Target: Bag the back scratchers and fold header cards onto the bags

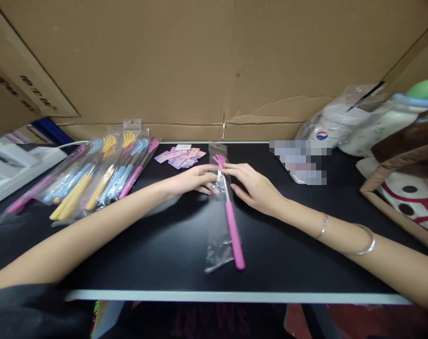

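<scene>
A pink back scratcher (235,238) with a metal shaft lies in front of me, its claw end pointing away. A clear plastic bag (219,235) lies along it, and I cannot tell whether the scratcher is inside or on top. My left hand (196,180) pinches the bag's left side near the claw. From the right, my right hand (252,186) has its fingertips on the scratcher just below the claw, with the thumb near the shaft. The fingertips partly hide the upper shaft.
Several bagged back scratchers (104,174) in pink, blue and yellow lie to the left, beside a white power strip (23,169). Small printed cards (180,156) are piled behind my left hand. At right are a blurred-out object (300,162), a bagged cup (335,125), a bottle (383,122) and a brown bag (404,155).
</scene>
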A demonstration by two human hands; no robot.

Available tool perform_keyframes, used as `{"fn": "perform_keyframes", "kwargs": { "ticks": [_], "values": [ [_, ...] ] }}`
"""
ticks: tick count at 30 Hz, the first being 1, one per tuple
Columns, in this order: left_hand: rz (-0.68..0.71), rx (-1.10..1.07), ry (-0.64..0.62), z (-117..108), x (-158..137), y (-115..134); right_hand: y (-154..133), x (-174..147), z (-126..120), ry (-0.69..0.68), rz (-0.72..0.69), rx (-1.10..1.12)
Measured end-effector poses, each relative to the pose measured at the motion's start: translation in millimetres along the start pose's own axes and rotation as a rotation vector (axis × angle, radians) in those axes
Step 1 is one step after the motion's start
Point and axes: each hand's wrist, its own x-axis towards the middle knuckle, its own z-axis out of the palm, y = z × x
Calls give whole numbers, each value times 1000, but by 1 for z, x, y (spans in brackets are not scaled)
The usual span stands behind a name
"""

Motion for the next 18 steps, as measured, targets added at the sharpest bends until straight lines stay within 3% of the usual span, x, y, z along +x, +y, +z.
{"fn": "perform_keyframes", "kwargs": {
  "ticks": [3, 6, 10, 12, 15, 18],
  "values": [
    [-13, 70, -40, 1, 0, 0, 2, 0, 1, -38, 19, -4],
    [3, 371, -73, -3, -2, 5, 2, -1, 2, -89, 23, -16],
    [59, 1073, 169, -5, -8, 9, -1, 1, 2, -138, -2, -68],
    [97, 1312, 305, -4, -10, 8, -2, 1, 2, -148, -11, -97],
    [276, 1445, 420, -3, -9, 0, -3, 2, 1, -150, -22, -114],
    [537, 1461, 446, -4, -5, -10, -3, 2, 2, -146, -14, -107]
  ]
}}
